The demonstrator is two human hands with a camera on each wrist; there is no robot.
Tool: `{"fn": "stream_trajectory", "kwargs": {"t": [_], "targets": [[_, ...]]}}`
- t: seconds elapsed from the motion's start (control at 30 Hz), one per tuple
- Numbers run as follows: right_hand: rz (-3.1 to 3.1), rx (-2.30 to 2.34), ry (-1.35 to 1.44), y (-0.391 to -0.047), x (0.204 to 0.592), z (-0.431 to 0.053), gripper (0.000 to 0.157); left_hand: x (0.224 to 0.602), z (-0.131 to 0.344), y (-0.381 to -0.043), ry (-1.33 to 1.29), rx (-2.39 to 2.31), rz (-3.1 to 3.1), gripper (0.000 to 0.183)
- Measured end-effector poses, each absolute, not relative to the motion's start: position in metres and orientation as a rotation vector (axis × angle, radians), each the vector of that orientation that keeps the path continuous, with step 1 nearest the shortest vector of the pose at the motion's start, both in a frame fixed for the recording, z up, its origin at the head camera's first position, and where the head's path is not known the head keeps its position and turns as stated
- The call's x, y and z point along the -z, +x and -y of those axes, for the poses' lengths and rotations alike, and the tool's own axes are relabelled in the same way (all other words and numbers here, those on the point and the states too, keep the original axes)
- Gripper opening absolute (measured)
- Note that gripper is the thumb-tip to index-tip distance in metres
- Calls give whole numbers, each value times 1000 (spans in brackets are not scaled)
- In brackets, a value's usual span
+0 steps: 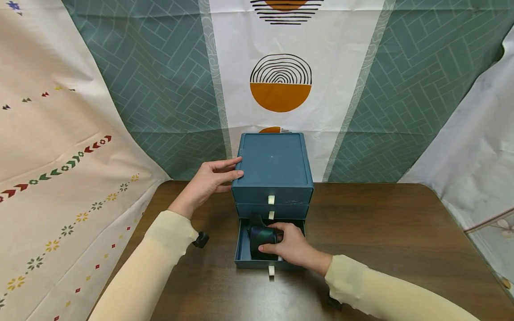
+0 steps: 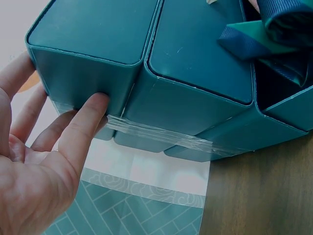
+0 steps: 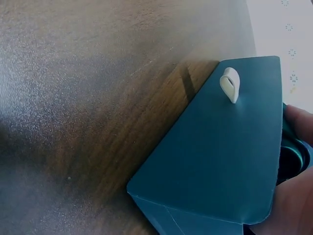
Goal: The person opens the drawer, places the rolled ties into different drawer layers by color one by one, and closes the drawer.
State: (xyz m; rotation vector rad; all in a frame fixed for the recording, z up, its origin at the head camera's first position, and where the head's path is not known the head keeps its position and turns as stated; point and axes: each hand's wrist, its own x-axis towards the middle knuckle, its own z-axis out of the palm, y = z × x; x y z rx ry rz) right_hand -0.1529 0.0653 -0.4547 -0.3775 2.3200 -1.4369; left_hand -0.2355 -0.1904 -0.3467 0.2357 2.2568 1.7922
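A teal cabinet of three stacked drawers [image 1: 273, 162] stands on the table, its bottom drawer [image 1: 243, 254] pulled out. In that drawer is a rolled necktie [image 1: 260, 238], navy and green; the left wrist view shows its coiled fabric [image 2: 288, 29] and a loose end. My right hand [image 1: 295, 245] reaches into the drawer and grips the roll between thumb and fingers. My left hand [image 1: 206, 180] rests its extended fingers against the cabinet's upper left side. In the right wrist view the drawer front [image 3: 215, 152] hides much of the right hand.
Each drawer has a small pale pull tab [image 1: 271, 270]. Clear tape [image 2: 161, 132] runs across the cabinet's side. The brown wooden table [image 1: 373, 227] extends to both sides. Patterned cloth [image 1: 160, 80] hangs behind, and an embroidered cloth [image 1: 60, 187] hangs at the left.
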Motion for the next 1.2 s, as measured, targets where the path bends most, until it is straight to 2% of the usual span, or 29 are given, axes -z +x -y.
{"fn": "stream_trajectory", "kwargs": {"t": [0.63,0.87,1.2], "targets": [[-2250,1431,-185,-157,461,-64,56,347,190,-238,210,-1800,-2246,54],[-2203,1453,-162,-157,457,-64,48,348,190,-237,204,-1801,-2263,53],[-2201,1444,-152,-159,456,-65,48,346,190,-236,215,-1804,-2253,53]]}}
